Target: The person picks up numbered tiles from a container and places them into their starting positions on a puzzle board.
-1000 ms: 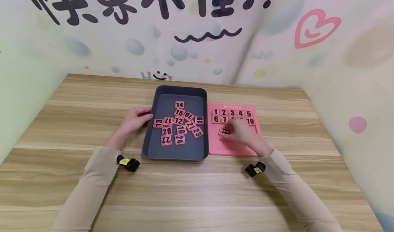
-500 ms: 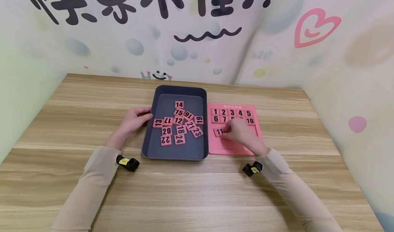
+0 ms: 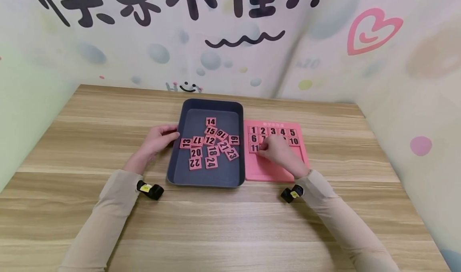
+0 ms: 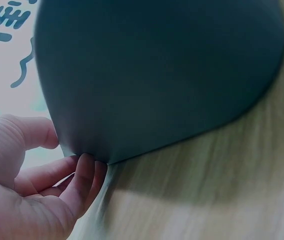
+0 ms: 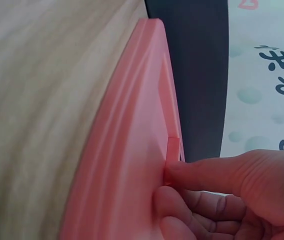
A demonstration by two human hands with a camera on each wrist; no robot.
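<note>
My right hand (image 3: 281,151) pinches the pink number tile marked 11 (image 3: 254,148) at its right edge. The tile sits at the left end of the third row on the pink number-puzzle board (image 3: 270,172). In the right wrist view, thumb and fingers are at the tile's side (image 5: 173,150), by the board's raised rim. Two rows of tiles, 1 to 10, fill the top; my hand covers some of them. My left hand (image 3: 156,141) holds the left wall of the dark grey tray (image 3: 205,180), thumb by the rim and fingers bent against the outside (image 4: 157,85).
Several loose tiles (image 3: 211,151), numbered 12 to 24, lie face up at various angles in the tray. The tray stands against the board's left side on a wooden table (image 3: 223,232). Behind is a printed wall (image 3: 144,71).
My right hand has turned tile 11 from sideways to upright and shifted it left and slightly up, to the row below tile 6. The left hand and tray have stayed still.
</note>
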